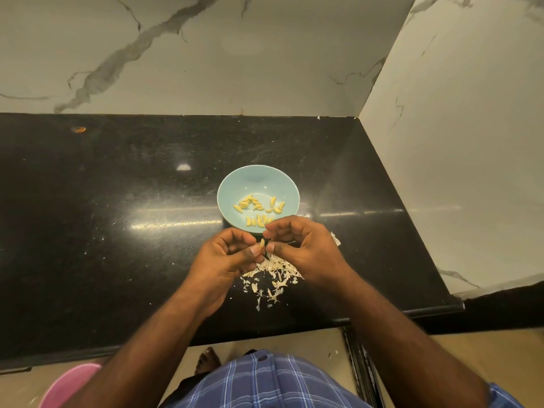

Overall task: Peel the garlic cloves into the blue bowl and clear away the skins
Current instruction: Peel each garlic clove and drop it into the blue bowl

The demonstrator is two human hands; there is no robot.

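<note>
Pinched between thumb and fingers of the left hand, a small pale-yellow garlic clove is held just above the counter; the right hand meets it at 3 o'clock, fingertips closed on what looks like a shred of skin, though the contact itself is too small to confirm. Clove sits just off the 6 o'clock rim of the round pale-blue ceramic bowl, which holds a scatter of peeled yellow cloves. A heap of papery white skins lies on the polished black stone countertop at 6 o'clock from the hands, with a few stray flakes farther out.

Judgement: peeling is well along; skins not yet cleared. To do this step well, keep the left pinch steady, strip skin away from the bowl toward the heap, check the clove is bare, then drop it over the rim.
</note>
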